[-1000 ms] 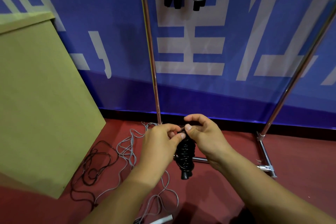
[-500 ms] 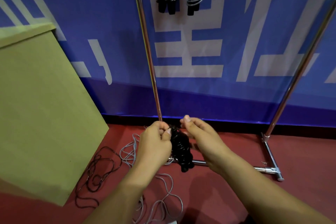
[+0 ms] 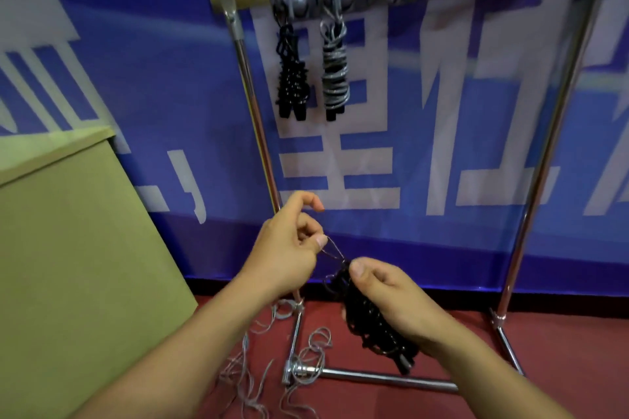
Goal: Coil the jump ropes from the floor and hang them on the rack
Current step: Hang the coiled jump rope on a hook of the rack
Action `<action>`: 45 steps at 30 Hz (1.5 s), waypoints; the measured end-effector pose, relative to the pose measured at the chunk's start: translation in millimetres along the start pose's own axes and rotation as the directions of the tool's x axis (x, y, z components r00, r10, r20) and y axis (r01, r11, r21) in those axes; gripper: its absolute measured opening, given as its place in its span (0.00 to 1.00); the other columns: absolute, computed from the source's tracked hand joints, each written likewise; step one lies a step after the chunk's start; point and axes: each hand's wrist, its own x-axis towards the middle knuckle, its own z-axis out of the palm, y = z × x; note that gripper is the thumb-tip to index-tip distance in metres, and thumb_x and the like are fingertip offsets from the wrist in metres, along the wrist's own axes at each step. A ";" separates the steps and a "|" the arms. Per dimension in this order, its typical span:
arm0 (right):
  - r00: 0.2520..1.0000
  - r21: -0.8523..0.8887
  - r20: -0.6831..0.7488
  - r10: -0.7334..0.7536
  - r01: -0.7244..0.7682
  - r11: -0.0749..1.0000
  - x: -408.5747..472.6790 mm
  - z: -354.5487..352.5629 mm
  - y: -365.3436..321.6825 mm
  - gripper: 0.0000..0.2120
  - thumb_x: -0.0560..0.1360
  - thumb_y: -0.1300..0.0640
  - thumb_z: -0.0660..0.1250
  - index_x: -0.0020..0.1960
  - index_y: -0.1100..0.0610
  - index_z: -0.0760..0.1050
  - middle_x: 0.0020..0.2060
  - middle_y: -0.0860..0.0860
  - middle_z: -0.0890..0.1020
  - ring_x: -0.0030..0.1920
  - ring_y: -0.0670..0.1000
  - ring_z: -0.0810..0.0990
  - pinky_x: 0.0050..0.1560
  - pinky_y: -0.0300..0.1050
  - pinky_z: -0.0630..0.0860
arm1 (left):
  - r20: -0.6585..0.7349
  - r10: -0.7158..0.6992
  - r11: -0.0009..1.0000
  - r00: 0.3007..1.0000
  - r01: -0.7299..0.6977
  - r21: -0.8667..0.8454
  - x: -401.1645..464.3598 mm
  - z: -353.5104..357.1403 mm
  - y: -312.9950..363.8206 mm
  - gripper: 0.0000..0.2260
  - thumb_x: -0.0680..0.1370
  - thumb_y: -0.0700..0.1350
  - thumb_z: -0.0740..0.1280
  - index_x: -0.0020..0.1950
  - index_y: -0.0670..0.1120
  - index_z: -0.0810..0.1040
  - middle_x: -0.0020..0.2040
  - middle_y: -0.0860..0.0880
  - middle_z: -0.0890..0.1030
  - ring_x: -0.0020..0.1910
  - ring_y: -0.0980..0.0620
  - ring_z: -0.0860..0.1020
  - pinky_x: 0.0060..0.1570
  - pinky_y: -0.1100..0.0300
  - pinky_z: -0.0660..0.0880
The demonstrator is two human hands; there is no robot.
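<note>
A green-tan box point(image 3: 68, 265) fills the left side, standing on the red floor point(image 3: 561, 350). Beside it a loose grey jump rope point(image 3: 306, 350) lies tangled on the floor around the left foot of the metal rack point(image 3: 544, 163). The left hand point(image 3: 289, 248) pinches a thin loop of cord between thumb and finger, its forefinger lifted. That loop runs down to the coiled black jump rope point(image 3: 371, 320), which the right hand point(image 3: 391, 296) grips with fingers wrapped round the bundle, in the air in front of the rack's lower part. On the rack's top bar hang a black coiled rope point(image 3: 292, 78) and, just beside it, a grey coiled rope point(image 3: 335, 71).
</note>
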 end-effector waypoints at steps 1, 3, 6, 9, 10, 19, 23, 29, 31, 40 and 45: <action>0.999 0.016 0.037 -0.003 0.002 1.000 0.5 -5.7 -12.1 0.22 0.74 0.35 0.65 0.45 0.54 0.77 0.36 0.58 0.78 0.35 0.53 0.77 0.36 0.43 0.74 | 0.018 0.004 1.000 1.000 -0.004 -0.008 9.6 -6.9 7.2 0.19 0.77 0.35 0.68 0.49 0.60 0.68 0.35 0.52 0.79 0.33 0.55 0.73 0.39 0.59 0.72; 0.997 0.048 0.074 -0.016 0.013 0.999 3.0 -14.3 -36.2 0.19 0.78 0.44 0.64 0.52 0.61 0.76 0.37 0.60 0.78 0.35 0.53 0.79 0.36 0.42 0.75 | 0.025 0.012 0.999 1.000 -0.011 -0.045 28.0 -15.8 19.7 0.19 0.77 0.33 0.66 0.49 0.59 0.69 0.34 0.53 0.78 0.33 0.54 0.72 0.39 0.57 0.71; 0.998 0.075 0.061 -0.028 0.024 0.997 11.2 -30.6 -78.8 0.17 0.79 0.48 0.62 0.57 0.61 0.74 0.40 0.61 0.82 0.38 0.55 0.81 0.37 0.45 0.77 | 0.004 0.077 0.988 0.997 -0.076 -0.135 59.3 -26.3 49.9 0.18 0.78 0.33 0.66 0.48 0.58 0.71 0.35 0.51 0.78 0.36 0.52 0.75 0.42 0.53 0.74; 0.997 0.037 -0.007 -0.082 0.083 0.996 21.1 -48.8 -118.4 0.14 0.79 0.48 0.61 0.59 0.55 0.77 0.50 0.59 0.84 0.46 0.60 0.83 0.45 0.52 0.79 | 0.017 0.131 0.973 0.991 -0.125 -0.195 92.5 -38.9 84.6 0.13 0.79 0.35 0.68 0.51 0.53 0.72 0.36 0.47 0.78 0.36 0.51 0.77 0.42 0.54 0.77; 0.994 0.030 -0.038 -0.103 0.104 0.994 25.1 -54.7 -130.2 0.13 0.81 0.49 0.60 0.58 0.53 0.78 0.52 0.57 0.84 0.48 0.59 0.83 0.46 0.53 0.80 | 0.013 0.140 0.968 0.990 -0.134 -0.214 101.9 -43.0 97.1 0.11 0.79 0.36 0.68 0.51 0.51 0.72 0.36 0.47 0.79 0.35 0.51 0.77 0.41 0.55 0.78; 0.910 0.046 -0.353 -0.218 0.249 0.967 100.7 -101.4 -224.2 0.14 0.84 0.51 0.56 0.59 0.60 0.74 0.44 0.61 0.81 0.44 0.62 0.80 0.40 0.54 0.77 | -0.241 -0.012 0.901 0.970 -0.094 -0.424 174.6 -56.9 163.7 0.02 0.81 0.46 0.66 0.53 0.50 0.77 0.51 0.45 0.81 0.42 0.50 0.81 0.39 0.58 0.78; 0.892 0.029 -0.374 -0.255 0.286 0.958 129.4 -117.0 -248.2 0.16 0.84 0.51 0.56 0.60 0.63 0.72 0.46 0.63 0.79 0.45 0.62 0.79 0.43 0.56 0.76 | -0.249 -0.016 0.918 0.968 -0.085 -0.387 175.6 -49.8 157.0 0.02 0.82 0.45 0.65 0.53 0.49 0.77 0.49 0.47 0.80 0.45 0.50 0.80 0.44 0.55 0.81; 0.938 0.261 -0.329 -0.110 0.202 0.944 152.2 -114.6 -254.8 0.18 0.82 0.48 0.56 0.55 0.61 0.76 0.39 0.58 0.80 0.37 0.56 0.80 0.34 0.46 0.73 | -0.227 -0.084 0.921 0.970 -0.011 -0.390 170.6 -39.6 124.4 0.04 0.82 0.44 0.65 0.50 0.49 0.78 0.44 0.48 0.81 0.40 0.52 0.79 0.37 0.59 0.77; 0.941 0.317 -0.322 -0.104 0.211 0.925 152.3 -113.6 -247.9 0.18 0.82 0.48 0.55 0.48 0.59 0.78 0.37 0.56 0.80 0.36 0.55 0.79 0.34 0.46 0.70 | -0.221 -0.123 0.923 0.967 0.030 -0.385 167.6 -38.5 111.6 0.04 0.82 0.44 0.65 0.49 0.49 0.79 0.45 0.48 0.82 0.40 0.52 0.80 0.38 0.58 0.77; 0.939 0.418 -0.331 -0.088 0.230 0.879 163.8 -103.8 -236.3 0.20 0.81 0.47 0.56 0.49 0.60 0.79 0.39 0.57 0.81 0.35 0.55 0.80 0.37 0.48 0.71 | -0.214 -0.227 0.924 0.950 0.140 -0.356 147.6 -44.9 73.0 0.05 0.81 0.45 0.65 0.49 0.49 0.80 0.46 0.48 0.83 0.42 0.50 0.81 0.39 0.57 0.77; 0.904 0.562 -0.377 0.202 0.050 0.826 176.5 -101.3 -210.1 0.24 0.83 0.44 0.54 0.45 0.62 0.76 0.41 0.60 0.75 0.26 0.53 0.76 0.25 0.43 0.72 | -0.197 -0.205 0.914 0.959 0.115 -0.389 126.9 -51.4 69.9 0.03 0.81 0.47 0.66 0.51 0.50 0.80 0.48 0.47 0.84 0.41 0.51 0.81 0.37 0.58 0.77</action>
